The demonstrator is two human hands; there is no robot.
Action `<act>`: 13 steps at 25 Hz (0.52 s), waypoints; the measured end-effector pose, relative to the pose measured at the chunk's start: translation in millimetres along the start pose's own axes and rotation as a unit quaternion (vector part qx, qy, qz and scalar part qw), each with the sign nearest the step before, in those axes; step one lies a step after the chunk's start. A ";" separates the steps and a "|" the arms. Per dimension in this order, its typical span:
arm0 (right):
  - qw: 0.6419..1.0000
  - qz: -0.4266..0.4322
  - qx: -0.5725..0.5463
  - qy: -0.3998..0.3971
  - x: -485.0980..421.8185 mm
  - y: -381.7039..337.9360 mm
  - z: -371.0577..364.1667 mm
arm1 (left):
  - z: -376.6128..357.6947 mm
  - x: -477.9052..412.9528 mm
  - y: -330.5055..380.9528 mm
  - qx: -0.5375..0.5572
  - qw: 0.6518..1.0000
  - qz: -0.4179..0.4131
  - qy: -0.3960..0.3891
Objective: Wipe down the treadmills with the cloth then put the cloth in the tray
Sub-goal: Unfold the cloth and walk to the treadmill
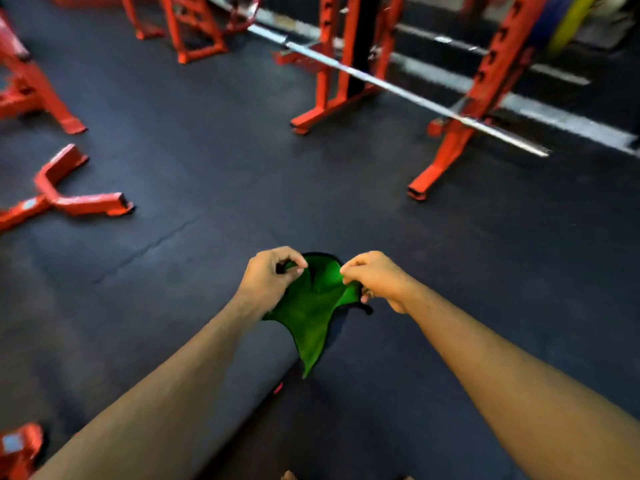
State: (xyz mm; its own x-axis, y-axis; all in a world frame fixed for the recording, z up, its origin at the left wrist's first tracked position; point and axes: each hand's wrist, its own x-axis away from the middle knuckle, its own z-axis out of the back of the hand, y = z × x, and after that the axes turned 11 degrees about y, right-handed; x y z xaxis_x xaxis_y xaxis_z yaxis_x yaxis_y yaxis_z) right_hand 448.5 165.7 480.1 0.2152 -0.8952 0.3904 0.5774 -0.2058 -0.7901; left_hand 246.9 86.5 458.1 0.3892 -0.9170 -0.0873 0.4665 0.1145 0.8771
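A green cloth (pixel 313 306) with a dark edge hangs in front of me, stretched between both hands, its lower corner drooping toward the floor. My left hand (pixel 268 277) pinches the cloth's upper left edge. My right hand (pixel 375 277) pinches its upper right edge. Both arms reach forward at about waist height over the dark floor. No treadmill and no tray is in view.
Dark rubber flooring (pixel 207 161) stretches ahead. An orange-red squat rack (pixel 450 133) with a steel barbell (pixel 398 88) stands at the right back. More orange-red frames stand at the left (pixel 69 199) and at the back (pixel 194 36). A grey-clad leg (pixel 242 375) shows below the cloth.
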 end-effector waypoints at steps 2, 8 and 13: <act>0.991 -0.038 -0.110 0.064 14.9 8.5 58.7 | -44.3 -9.3 51.4 -0.007 0.997 -0.060 -0.047; 0.874 -0.102 -0.438 0.183 71.7 59.3 226.3 | -207.5 16.0 196.6 0.016 0.950 -0.181 -0.253; 0.879 -0.075 -0.383 0.274 134.7 144.9 377.0 | -365.7 52.1 290.2 0.004 0.929 -0.303 -0.212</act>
State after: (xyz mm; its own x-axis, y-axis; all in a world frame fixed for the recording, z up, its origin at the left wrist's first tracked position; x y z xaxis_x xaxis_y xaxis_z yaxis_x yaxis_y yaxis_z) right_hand 858.1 164.3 596.3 -0.3510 -0.8484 0.3963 -0.1787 -0.3548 -0.9177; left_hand 693.0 211.7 535.3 -0.2925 -0.8804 -0.3734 0.4917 -0.4733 0.7309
